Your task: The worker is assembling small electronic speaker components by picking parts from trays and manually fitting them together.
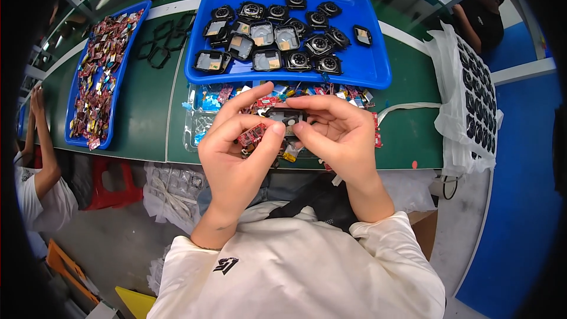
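Observation:
A black smartwatch case (289,114) with a grey inside is held up between my two hands, over the front of the table. My left hand (233,142) pinches its left side between thumb and fingers. On its other side my right hand (339,130) grips it, with the thumb at the inside and the forefinger along the top edge. A small red circuit board (253,134) shows by my left fingers; whether they touch it I cannot tell. Beneath my hands lies a pile of red boards, batteries and small parts (354,95), partly hidden, with a clear plastic tray (198,124) at its left.
Beyond my hands, a blue tray (378,71) holds several watch cases. Another blue tray (112,131) on the left is heaped with red boards. Black frames (159,56) lie between them. On the right stands a wrapped tray of black parts (472,100). People work at both sides.

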Available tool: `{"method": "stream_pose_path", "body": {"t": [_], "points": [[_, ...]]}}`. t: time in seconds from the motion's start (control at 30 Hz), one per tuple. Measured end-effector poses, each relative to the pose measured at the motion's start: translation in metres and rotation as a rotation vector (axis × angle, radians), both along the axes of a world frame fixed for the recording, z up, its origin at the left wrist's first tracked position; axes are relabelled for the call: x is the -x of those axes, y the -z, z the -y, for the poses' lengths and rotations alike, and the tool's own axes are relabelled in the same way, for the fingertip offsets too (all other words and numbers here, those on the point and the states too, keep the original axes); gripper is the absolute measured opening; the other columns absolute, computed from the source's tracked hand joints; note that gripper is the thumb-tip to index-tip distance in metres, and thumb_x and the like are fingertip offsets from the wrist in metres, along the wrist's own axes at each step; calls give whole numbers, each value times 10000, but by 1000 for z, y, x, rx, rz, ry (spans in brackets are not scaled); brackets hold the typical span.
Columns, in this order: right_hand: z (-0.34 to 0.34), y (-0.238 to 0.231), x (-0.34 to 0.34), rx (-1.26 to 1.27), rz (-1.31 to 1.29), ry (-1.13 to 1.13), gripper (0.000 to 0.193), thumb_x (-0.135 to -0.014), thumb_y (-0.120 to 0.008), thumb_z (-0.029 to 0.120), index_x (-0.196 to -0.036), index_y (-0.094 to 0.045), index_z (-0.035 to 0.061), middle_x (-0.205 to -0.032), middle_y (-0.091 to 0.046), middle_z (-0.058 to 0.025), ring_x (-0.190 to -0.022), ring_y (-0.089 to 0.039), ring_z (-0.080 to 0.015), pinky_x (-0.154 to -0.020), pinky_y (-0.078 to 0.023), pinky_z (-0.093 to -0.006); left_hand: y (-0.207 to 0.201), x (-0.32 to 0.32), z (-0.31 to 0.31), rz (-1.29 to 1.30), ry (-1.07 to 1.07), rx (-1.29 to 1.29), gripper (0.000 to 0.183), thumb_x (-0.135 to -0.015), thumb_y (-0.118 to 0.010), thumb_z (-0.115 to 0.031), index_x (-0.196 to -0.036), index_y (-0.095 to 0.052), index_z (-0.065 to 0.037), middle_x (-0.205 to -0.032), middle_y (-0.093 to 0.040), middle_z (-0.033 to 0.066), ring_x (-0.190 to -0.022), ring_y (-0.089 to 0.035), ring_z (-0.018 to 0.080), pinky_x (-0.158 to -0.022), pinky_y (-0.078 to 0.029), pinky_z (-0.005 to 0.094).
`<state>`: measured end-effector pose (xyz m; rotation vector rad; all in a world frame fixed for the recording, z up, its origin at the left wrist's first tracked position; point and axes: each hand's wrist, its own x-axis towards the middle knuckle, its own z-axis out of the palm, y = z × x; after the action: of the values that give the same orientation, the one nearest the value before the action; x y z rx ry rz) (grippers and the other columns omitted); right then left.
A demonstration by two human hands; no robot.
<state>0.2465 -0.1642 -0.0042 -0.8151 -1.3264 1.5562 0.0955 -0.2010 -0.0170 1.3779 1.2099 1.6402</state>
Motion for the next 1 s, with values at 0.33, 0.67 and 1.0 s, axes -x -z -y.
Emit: {"method": "stream_pose_path", "body": {"t": [0.33, 0.67, 1.0], "points": [[5, 4, 0, -168, 136, 45, 302, -789, -627, -34, -1091, -626, -33, -1001, -663, -106, -741, -654, -102, -641, -524, -203, -2, 0, -3, -10, -21, 88, 73, -749, -676, -1, -808, -673, 41, -1071, -641, 189, -987, -606, 203, -828, -467, 294], [6, 10, 4, -354, 170, 165, 218, -780, -629, -22, -995, -664, -27, -911, -677, -125, -707, -661, -127, -620, -533, -221, 0, -8, 0, -20, -73, 99, 53, -747, -667, 8, -790, -666, 39, -1008, -664, 179, -918, -633, 179, -791, -475, 264], [5, 13, 3, -283, 80, 278, 174, -789, -631, -49, -961, -656, -41, -884, -667, -97, -754, -640, -105, -667, -535, -216, -7, -8, 8, 52, -76, 66, 102, -741, -697, 18, -842, -680, 30, -996, -657, 162, -875, -640, 178, -766, -497, 269]]}}
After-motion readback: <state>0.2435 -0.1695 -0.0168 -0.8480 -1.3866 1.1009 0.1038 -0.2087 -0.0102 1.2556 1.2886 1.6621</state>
